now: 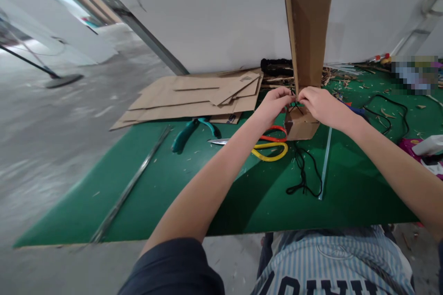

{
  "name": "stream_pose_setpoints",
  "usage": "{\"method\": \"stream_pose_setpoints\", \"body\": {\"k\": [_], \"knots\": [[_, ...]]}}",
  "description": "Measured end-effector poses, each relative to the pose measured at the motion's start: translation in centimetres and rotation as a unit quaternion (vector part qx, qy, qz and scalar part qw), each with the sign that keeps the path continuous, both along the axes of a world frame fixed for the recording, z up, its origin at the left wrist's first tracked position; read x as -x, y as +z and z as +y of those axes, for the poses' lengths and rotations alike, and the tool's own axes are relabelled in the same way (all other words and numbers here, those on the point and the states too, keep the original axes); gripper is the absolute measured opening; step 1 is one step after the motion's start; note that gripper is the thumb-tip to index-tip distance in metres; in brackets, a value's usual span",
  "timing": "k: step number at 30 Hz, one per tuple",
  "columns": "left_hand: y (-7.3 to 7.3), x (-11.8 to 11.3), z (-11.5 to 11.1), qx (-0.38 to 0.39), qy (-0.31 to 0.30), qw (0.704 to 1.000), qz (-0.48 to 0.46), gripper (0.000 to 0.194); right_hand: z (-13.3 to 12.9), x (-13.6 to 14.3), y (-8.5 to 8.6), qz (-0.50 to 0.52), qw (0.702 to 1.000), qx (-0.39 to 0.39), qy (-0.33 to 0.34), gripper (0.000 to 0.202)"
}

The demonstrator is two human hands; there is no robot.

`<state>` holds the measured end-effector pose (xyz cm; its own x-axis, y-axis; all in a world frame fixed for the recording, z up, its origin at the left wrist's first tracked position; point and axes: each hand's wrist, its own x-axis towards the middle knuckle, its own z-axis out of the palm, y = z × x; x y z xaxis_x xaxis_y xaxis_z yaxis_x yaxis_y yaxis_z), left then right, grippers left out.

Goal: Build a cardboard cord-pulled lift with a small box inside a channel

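A tall cardboard piece stands upright, rising from a small cardboard box base on the green table. At the joint between them, my left hand pinches thin black cord from the left side. From the right, my right hand is closed with its fingertips close to the left ones, also on the cord. Strands of the cord cross just below the fingertips. A looser bundle of black cord lies on the table in front of the box. Scissors with red and yellow handles lie beneath my left forearm.
Teal-handled pliers and stacked flat cardboard lie to the left. A bundle of thin strips crosses the table's left part. A pale blue strip lies right of the cord. Scraps and a purple-and-white object are at the right.
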<state>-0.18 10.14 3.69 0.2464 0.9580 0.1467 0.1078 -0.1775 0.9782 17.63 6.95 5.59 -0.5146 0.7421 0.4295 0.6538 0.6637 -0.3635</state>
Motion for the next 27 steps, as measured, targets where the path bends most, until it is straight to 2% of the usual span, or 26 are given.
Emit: {"method": "stream_pose_setpoints", "body": {"k": [4, 6, 8, 13, 16, 21, 24, 27], "knots": [[0.7, -0.2, -0.4, -0.105, 0.038, 0.989, 0.093, 0.011, -0.2, 0.0, 0.2, 0.001, 0.999, -0.022, 0.030, 0.019], [1.1, -0.2, -0.6, -0.161, 0.025, 0.978, 0.132, 0.010, -0.3, 0.0, 0.4, 0.001, 0.998, -0.037, 0.044, 0.020], [1.3, 0.0, -0.7, -0.182, -0.008, 0.974, 0.134, 0.007, -0.4, 0.0, 0.6, 0.004, 0.997, -0.054, 0.050, 0.021], [1.2, 0.2, -0.8, -0.159, -0.101, 0.979, 0.084, 0.006, -0.6, -0.5, 0.9, -0.003, 0.996, -0.084, 0.043, 0.020], [1.1, 0.2, -0.9, -0.140, -0.112, 0.983, 0.034, 0.012, -0.7, -0.6, 0.9, -0.003, 0.995, -0.088, 0.056, 0.018], [1.0, 0.2, -0.8, -0.072, -0.101, 0.991, -0.049, 0.004, -0.4, -0.6, 0.8, 0.036, 0.996, -0.052, 0.067, 0.015], [1.0, 0.3, -0.8, -0.077, -0.099, 0.992, -0.034, 0.002, -0.3, -0.6, 0.8, 0.054, 0.997, -0.036, 0.049, 0.013], [1.1, 0.3, -0.7, -0.136, -0.102, 0.985, 0.036, 0.006, -0.3, -0.6, 0.8, 0.074, 0.996, -0.029, 0.028, 0.012]]}}
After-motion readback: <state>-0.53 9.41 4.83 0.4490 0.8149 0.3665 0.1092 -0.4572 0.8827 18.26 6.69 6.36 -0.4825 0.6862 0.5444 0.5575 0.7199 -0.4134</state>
